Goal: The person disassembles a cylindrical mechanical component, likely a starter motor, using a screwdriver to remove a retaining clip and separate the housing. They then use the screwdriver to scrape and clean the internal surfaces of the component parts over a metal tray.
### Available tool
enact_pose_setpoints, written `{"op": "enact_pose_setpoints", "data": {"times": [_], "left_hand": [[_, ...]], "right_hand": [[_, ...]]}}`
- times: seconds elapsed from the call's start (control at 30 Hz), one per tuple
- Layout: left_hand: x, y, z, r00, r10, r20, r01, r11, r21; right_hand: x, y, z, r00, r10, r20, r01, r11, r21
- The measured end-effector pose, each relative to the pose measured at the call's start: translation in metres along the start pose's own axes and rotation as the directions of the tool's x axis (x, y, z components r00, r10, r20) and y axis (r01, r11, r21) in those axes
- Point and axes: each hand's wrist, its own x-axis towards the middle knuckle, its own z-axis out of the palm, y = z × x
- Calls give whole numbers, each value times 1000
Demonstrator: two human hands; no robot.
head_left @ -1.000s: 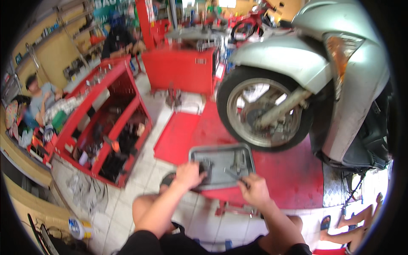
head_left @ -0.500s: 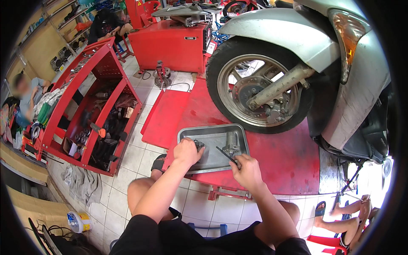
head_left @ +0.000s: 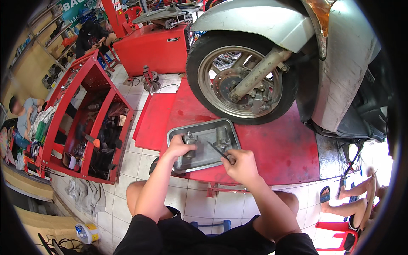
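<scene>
A shallow metal tray (head_left: 204, 166) rests on the red platform, and both my hands are over it. My left hand (head_left: 176, 148) is closed around a grey metal part (head_left: 190, 139), roughly cylindrical, with a narrow stub at its top; my thumb lies across it. Pinched in the fingers of my right hand (head_left: 242, 165) is a thin dark stick-like tool (head_left: 217, 149), whose tip points up and left toward the middle of the tray. Its exact kind does not show. A second grey metal cylinder (head_left: 222, 137) stands in the tray's right half.
Beyond the tray rises a scooter's front wheel (head_left: 242, 78) on the red platform (head_left: 280, 148). To the left stands a red tool cart (head_left: 91, 119) loaded with tools and rags. A person (head_left: 90, 39) sits behind it, another (head_left: 27, 110) at far left. Someone's legs (head_left: 348, 204) show at right.
The view has shifted, so the scene sits farther left. The metal part in my left hand has turned upright and shows more. The dark tool stays in my right hand.
</scene>
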Motion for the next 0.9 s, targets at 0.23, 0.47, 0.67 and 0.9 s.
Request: {"op": "enact_pose_setpoints", "data": {"times": [0.23,0.47,0.67,0.9], "left_hand": [[-55,28,17,880,266,394,390,68,-918],[-65,33,12,925,-126,359,371,97,-923],[-56,29,-8,921,-307,240,250,-5,-968],[-59,22,-30,918,-336,210,203,-54,-978]], "right_hand": [[13,13,3,954,299,-18,-198,674,712],[10,7,8,981,194,23,-166,763,624],[11,9,6,964,130,232,-263,599,756],[9,-6,13,943,-123,310,-214,492,844]]}}
